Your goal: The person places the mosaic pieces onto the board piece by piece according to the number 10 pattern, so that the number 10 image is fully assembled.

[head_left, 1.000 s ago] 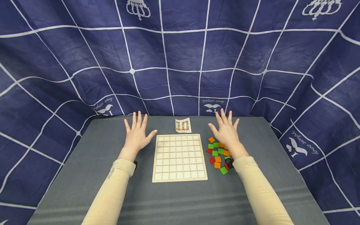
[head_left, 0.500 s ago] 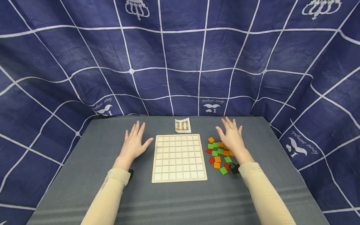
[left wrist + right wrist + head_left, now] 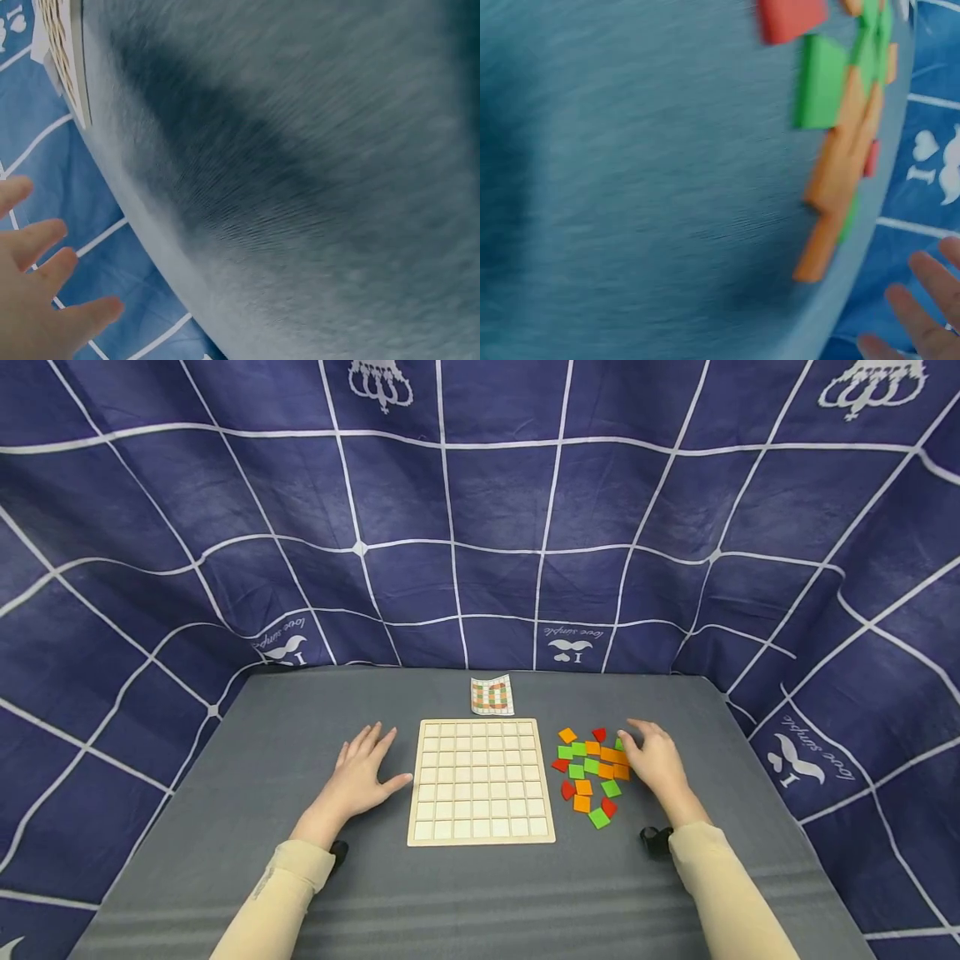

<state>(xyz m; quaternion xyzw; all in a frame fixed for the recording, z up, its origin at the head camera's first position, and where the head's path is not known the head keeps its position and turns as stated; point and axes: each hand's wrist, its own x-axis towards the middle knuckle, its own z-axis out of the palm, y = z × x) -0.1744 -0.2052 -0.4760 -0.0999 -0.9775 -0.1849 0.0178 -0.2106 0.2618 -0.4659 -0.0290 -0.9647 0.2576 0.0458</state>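
My left hand (image 3: 358, 783) is held with fingers spread just left of a pale wooden grid board (image 3: 480, 781), its thumb near the board's left edge. In the left wrist view, the spread fingers (image 3: 45, 270) have nothing between them. At the right edge of a loose group of small flat tiles, coloured orange (image 3: 582, 804), green (image 3: 599, 818) and red (image 3: 567, 790), is my right hand (image 3: 657, 766). Its fingers bend loosely, with thumb and index apart beside a green tile (image 3: 619, 744). The right wrist view shows the fingers (image 3: 930, 292) apart, holding nothing.
Behind the board lies a small printed card (image 3: 492, 695) with a coloured grid pattern. Grey cloth covers the table (image 3: 480, 902). A blue curtain (image 3: 495, 502) with white lines stands along the back and both sides. A dark device (image 3: 656, 841) sits at the right wrist.
Both hands have come back toward the body and lower. The right hand has moved rightward off the tiles, uncovering more of them, and its fingers have gone from spread to loosely bent.
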